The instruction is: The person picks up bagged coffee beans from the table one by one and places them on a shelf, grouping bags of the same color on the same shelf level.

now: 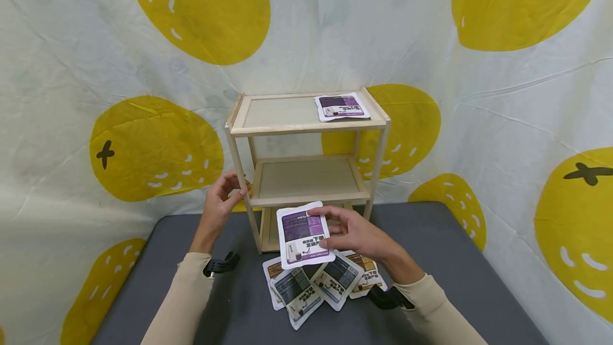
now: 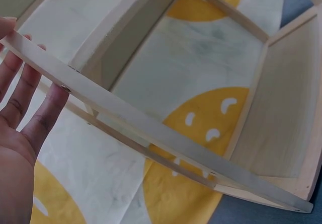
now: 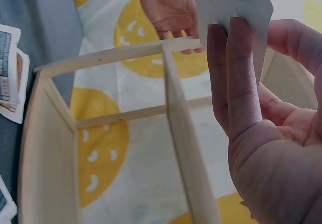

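Note:
My right hand (image 1: pixel 354 232) pinches a white and purple flat packet (image 1: pixel 303 228) by its right edge, in front of the lower part of a small three-tier wooden shelf (image 1: pixel 297 199). In the right wrist view, the packet's plain pale back (image 3: pixel 229 7) faces the camera, with two fingers lying along it. My left hand (image 1: pixel 222 204) holds the shelf's left front post at about middle-tier height. The left wrist view shows the thumb on one side of the wooden post (image 2: pixel 126 113) and the fingers on the other. Another purple packet (image 1: pixel 342 107) lies on the top tier, at the right.
Several packets, including a grey-blue one (image 1: pixel 299 294) and an orange-brown one (image 1: pixel 369 277), lie overlapping on the dark grey tabletop (image 1: pixel 450 276) in front of the shelf. Behind it hangs a pale cloth (image 1: pixel 297 25) with large yellow fruit prints.

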The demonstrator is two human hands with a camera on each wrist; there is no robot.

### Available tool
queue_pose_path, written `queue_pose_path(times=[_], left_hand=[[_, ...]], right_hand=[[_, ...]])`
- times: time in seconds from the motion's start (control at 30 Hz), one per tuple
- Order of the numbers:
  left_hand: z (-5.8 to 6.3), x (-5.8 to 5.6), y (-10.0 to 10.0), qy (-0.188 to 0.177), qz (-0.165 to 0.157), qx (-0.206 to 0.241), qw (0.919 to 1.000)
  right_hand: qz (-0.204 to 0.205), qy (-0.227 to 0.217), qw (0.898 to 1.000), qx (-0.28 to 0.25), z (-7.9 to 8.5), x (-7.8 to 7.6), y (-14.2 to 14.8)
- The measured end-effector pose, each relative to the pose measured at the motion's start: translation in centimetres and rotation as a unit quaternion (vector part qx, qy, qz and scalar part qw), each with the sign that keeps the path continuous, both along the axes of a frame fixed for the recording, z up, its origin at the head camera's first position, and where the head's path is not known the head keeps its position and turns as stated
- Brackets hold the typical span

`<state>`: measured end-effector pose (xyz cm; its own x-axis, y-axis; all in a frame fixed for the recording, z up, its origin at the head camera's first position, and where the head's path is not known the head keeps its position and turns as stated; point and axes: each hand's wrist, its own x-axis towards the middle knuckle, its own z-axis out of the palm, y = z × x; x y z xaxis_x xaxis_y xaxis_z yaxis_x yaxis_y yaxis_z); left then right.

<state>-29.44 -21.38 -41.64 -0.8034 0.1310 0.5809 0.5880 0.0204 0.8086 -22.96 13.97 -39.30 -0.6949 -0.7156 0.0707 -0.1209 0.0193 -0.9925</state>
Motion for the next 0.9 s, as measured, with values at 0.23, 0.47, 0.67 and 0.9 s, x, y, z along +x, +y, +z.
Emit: queue_pose_path(times=[0.23, 0.47, 0.67, 0.9], left_hand=[[0.0, -0.1, 0.0, 0.002, -0.002, 0.004, 1.0], [-0.1, -0.1, 0.0, 0.004, -0.005, 0.008, 1.0], [-0.1, 0.0, 0.1, 0.002, -0.004, 0.005, 1.0], [0.0, 0.1, 0.1, -0.001, 0.001, -0.001, 1.0]], right_hand=[[-0.008, 0.028, 1.0, 0.001, 1.6, 0.5, 0.0], [0.004, 0.047, 0.999, -0.011, 2.8, 0.8, 0.0], [0.001, 0.043, 0.999, -0.02, 3.8, 0.9, 0.0], [-0.011, 0.049, 0.998, -0.024, 5.2, 0.7, 0.0]])
